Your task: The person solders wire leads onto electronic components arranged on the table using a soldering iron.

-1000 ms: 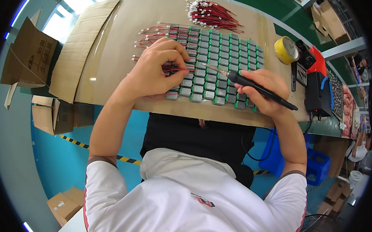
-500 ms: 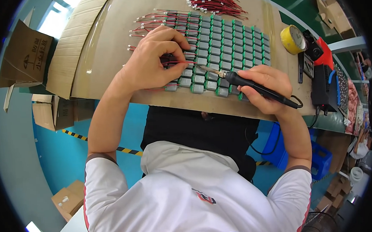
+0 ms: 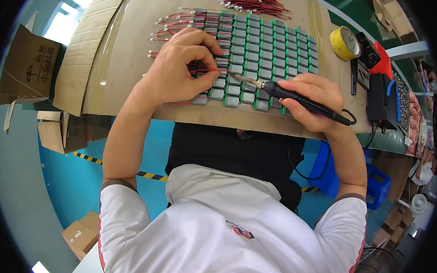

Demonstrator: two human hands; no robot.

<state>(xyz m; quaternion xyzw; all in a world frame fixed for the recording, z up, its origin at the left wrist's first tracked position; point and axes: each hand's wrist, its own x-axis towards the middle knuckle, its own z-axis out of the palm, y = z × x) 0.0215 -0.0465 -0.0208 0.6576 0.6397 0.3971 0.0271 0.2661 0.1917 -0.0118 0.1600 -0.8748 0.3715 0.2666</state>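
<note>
My left hand (image 3: 176,72) pinches a thin red wire (image 3: 210,70) between thumb and forefinger, above the left part of a grid of grey blocks (image 3: 266,49) with green strips, which look like battery cells. In my right hand (image 3: 319,95) is a black soldering iron (image 3: 302,102), held like a pen. Its metal tip points left and is at or very near the wire's end; I cannot tell whether they touch. Red wire leads with white connectors (image 3: 166,30) stick out from the grid's left rows, partly hidden behind my left hand.
A heap of red leads (image 3: 254,2) lies beyond the grid. To the right are a yellow tape roll (image 3: 344,45), a black box (image 3: 380,102) with a cable, and a red object (image 3: 382,63). A cardboard flap (image 3: 88,49) borders the table's left side.
</note>
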